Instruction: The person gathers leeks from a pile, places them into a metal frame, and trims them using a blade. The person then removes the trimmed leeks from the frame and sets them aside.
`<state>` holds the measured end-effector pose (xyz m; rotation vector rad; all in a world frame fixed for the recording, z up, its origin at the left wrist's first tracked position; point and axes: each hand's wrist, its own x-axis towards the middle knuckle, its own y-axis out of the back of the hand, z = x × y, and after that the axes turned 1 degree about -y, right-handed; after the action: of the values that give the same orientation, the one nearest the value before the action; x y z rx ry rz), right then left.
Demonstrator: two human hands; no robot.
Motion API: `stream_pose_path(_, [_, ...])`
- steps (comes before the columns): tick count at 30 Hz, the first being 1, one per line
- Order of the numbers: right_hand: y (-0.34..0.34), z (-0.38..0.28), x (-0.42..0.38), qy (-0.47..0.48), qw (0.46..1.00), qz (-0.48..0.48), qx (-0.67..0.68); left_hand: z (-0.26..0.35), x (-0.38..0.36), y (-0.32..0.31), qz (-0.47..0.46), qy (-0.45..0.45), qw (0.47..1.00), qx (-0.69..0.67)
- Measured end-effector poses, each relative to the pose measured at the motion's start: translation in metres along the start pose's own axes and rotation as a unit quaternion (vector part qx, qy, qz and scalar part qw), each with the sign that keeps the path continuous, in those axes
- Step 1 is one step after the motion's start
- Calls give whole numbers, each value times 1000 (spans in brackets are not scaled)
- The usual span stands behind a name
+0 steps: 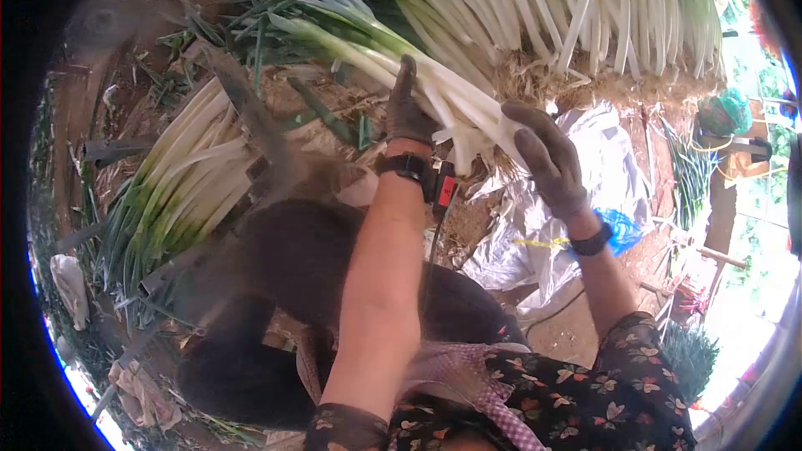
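Observation:
A small bunch of long green onions (455, 92) lies slantwise across my hands, leaves to the upper left and white root ends to the lower right. My left hand (409, 113), in a dark glove, is closed around the middle of the stalks, with the thumb pointing up. At the white lower end, the thumb and fingers of my gloved right hand (547, 159) close about the stalks; part of its grip is hidden. Just behind the bunch is a large pile of green onions (585, 8), its roots facing me.
At left, more green onions (184, 167) rest on a dark metal frame (242, 100). A crumpled white plastic sheet (601, 159) covers ground at right, beside a blue bag (622, 231). Green twine (725, 112) sits at far right. Cut leaves litter the soil.

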<state>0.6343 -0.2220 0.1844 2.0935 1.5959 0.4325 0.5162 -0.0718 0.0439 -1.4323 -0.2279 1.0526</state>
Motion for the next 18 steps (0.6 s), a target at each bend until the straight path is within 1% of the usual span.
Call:
stream_pose_path(1, [-8,13,-3,6,998,57,22,-1,1,-2,-6,13,1000,-1])
stream_pose_path(2, [-14,18,0,6,998,57,23,0,-1,-5,-5,13,1000,0])
stream_pose_path(4, [-28,25,11,-42,981,79,173,4,-10,-7,84,0,995,49])
stream_pose_path(5, [-37,23,18,-43,981,77,176,4,-13,-6,86,-2,995,50])
stream_pose_path(7, [-52,19,39,-78,993,62,69,8,-18,-7,68,14,996,58])
stream_pose_path(8, [-62,37,51,85,993,64,-49,11,-20,-12,70,8,996,56])
stream_pose_path(9, [-68,54,56,88,993,58,-46,14,-21,-17,96,17,993,71])
stream_pose_path(10, [-75,57,61,45,997,57,-39,16,-23,-18,122,28,989,85])
stream_pose_path(11, [-79,52,64,3,998,57,-33,14,-14,-6,124,25,988,83])
stream_pose_path(12, [-75,47,60,3,999,4,-44,11,-5,7,71,18,995,70])
stream_pose_path(13, [-71,37,56,1,999,-1,-44,8,-1,19,21,11,998,56])
stream_pose_path(14, [-67,27,52,29,983,-51,-176,10,-10,16,10,8,997,79])
stream_pose_path(15, [-64,20,50,61,945,-97,-306,13,-11,14,9,7,997,77])
stream_pose_path(16, [-63,16,45,80,927,-120,-345,15,-10,17,15,40,998,42])
stream_pose_path(17, [-62,17,41,77,926,-121,-349,13,-7,27,22,78,997,6])
stream_pose_path(18, [-62,18,38,73,926,-127,-349,17,7,45,17,158,986,-48])
